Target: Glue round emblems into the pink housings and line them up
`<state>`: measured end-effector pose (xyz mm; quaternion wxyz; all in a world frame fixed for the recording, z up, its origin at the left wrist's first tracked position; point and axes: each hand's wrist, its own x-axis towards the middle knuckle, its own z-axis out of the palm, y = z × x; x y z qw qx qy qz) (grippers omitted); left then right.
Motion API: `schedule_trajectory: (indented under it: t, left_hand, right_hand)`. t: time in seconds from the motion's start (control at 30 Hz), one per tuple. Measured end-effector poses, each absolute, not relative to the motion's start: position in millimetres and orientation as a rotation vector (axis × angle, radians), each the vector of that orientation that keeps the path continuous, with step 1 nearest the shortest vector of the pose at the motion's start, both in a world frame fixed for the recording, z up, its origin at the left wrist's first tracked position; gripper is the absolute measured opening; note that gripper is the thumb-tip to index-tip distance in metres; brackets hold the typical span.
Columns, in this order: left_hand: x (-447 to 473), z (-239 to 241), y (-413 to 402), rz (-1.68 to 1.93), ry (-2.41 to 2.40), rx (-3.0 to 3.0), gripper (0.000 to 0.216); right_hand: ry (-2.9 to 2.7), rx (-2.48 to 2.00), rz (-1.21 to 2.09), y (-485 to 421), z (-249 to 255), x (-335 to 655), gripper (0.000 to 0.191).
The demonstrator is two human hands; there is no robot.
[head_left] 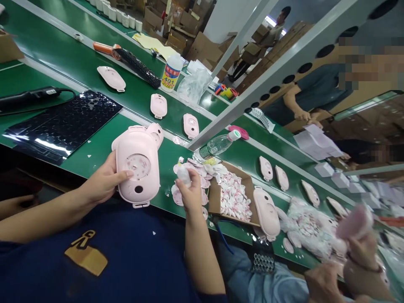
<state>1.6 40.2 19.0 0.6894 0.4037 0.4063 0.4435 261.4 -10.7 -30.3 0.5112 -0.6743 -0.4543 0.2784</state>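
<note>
Left of an open cardboard box of small white-and-pink pieces, the left hand grips a pale pink casing, thumb at its round recess. Nearer the box, the right hand holds a small translucent bottle above the green tabletop. Just beyond the box is a clear capped bottle; farther right of the box, a co-worker's hand holds a blurred pink part.
</note>
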Motion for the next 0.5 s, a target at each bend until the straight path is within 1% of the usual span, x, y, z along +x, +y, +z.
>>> schedule_trajectory:
  t: [0.13,0.23,0.27,0.37,0.4,0.43,0.5]
  left_hand:
    - [3,25,40,0.974,0.942,0.896,0.093]
    - [2,29,41,0.982,0.956,0.895,0.098]
    - [0,30,41,0.99,0.96,0.893,0.099]
    - [-5,29,43,1.007,0.979,0.886,0.1]
    - [-6,28,44,1.008,0.983,0.881,0.099]
    - [-6,27,44,1.006,0.985,0.875,0.098]
    - [-4,27,45,1.004,0.981,0.857,0.095]
  right_hand:
    - [-1.181,-1.662,0.675,33,-55,247,0.045]
    - [-1.286,-1.731,0.647,46,-60,242,0.043]
    - [-1.328,-1.76,0.628,46,-60,243,0.045]
    - [-1.438,-1.85,0.515,37,-54,255,0.061]
    - [-1.467,-1.88,0.471,33,-52,260,0.062]
    - [-1.496,-1.911,0.434,30,-51,266,0.059]
    - [-1.558,-1.968,0.397,26,-49,277,0.043]
